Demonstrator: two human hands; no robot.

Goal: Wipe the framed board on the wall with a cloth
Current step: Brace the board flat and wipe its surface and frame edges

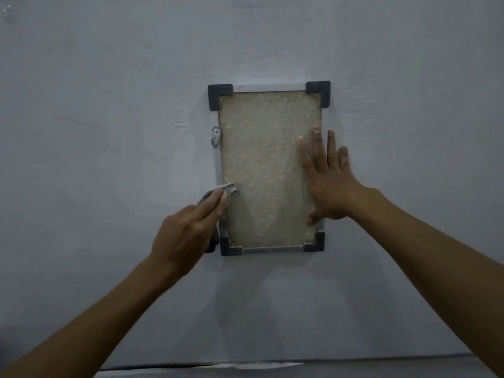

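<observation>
A framed board (266,159) hangs upright on the wall, with a rough beige panel, a thin silver frame and dark plastic corner caps. My left hand (188,230) is at its lower left edge, fingers closed on a small grey cloth (226,188) whose tip touches the panel. My right hand (330,181) lies flat and spread on the board's right side, fingers pointing up, thumb near the lower right frame.
A metal bracket with a screw (216,136) holds the frame's left edge to the pale grey wall (109,132); a second bracket (223,222) sits near my left fingers. A ledge or skirting (245,366) runs along the bottom of the view.
</observation>
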